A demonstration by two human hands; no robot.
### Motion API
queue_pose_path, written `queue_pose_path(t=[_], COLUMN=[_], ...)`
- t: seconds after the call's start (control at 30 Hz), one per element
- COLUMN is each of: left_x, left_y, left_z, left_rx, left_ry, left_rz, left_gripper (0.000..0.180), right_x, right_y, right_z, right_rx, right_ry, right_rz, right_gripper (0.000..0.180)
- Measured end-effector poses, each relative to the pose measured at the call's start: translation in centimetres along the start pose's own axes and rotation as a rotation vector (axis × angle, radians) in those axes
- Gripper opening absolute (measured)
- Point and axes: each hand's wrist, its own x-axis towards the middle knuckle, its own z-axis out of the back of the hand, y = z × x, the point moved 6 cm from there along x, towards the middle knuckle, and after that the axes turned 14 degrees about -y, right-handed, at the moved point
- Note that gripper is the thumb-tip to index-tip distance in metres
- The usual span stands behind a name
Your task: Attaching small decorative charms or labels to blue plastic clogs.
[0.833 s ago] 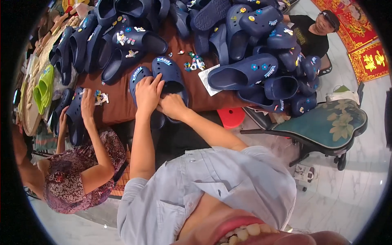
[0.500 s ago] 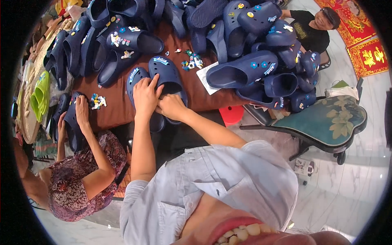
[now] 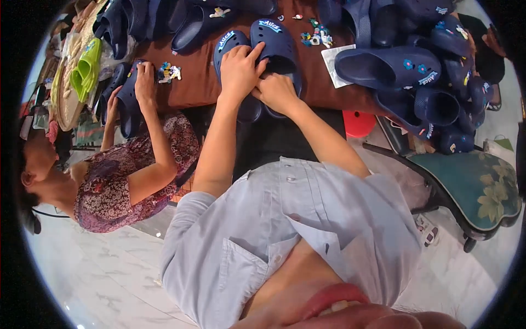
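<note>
Two navy clogs lie side by side at the table's front edge: a left clog [image 3: 230, 41] and a right clog [image 3: 274, 33], each with a pale blue lettered charm on the toe. My left hand [image 3: 239, 71] is closed at the right clog's inner edge, overlapping the left clog, its index finger stretched onto the right clog's toe. Against it, my right hand [image 3: 276, 92] is closed at the right clog's foot opening, its fingertips hidden inside. Just beyond, to the right, sits a small pile of colourful charms [image 3: 316, 35].
Navy clogs [image 3: 392, 66] are heaped on the right and more lie along the back. A white packet [image 3: 334, 68] sits beside them. At left, a co-worker's hands hold a clog [image 3: 130, 101] near charms [image 3: 171, 72] and green clogs [image 3: 86, 71]. A red stool [image 3: 359, 123] and green-backed chair [image 3: 471, 186] stand right.
The view has tilted down and shifted left, so the table appears higher and further right. My hands keep nearly the same hold on the clog.
</note>
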Motion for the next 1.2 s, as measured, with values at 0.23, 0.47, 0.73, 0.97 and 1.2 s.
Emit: queue_pose_path(t=[0.23,0.47,0.73,0.97,1.2], left_x=[4.7,12.7,12.7,12.8,11.1], left_y=[-0.3,-1.6,1.3,0.0,-1.9], left_z=[1.5,-8.7,-21.2,-19.1,-6.3], left_rx=[-0.258,-0.095,-0.094,0.097,-0.383], left_ry=[-0.003,0.254,0.547,0.544,0.164], left_rz=[0.092,-0.135,-0.236,-0.055,0.077], left_gripper=[0.043,0.040,0.039,0.021,0.017], right_x=[-0.2,-0.4,-0.3,-0.1,-0.7], right_y=[0.6,0.4,1.0,0.4,0.8], right_z=[0.7,0.0,-2.2,-0.4,4.3], right_rx=[0.013,-0.039,-0.139,-0.070,0.371], right_ry=[-0.037,0.009,0.263,0.068,-0.093], right_rz=[-0.016,-0.010,0.067,-0.002,-0.066], right_gripper=[0.022,0.028,0.028,0.027,0.029])
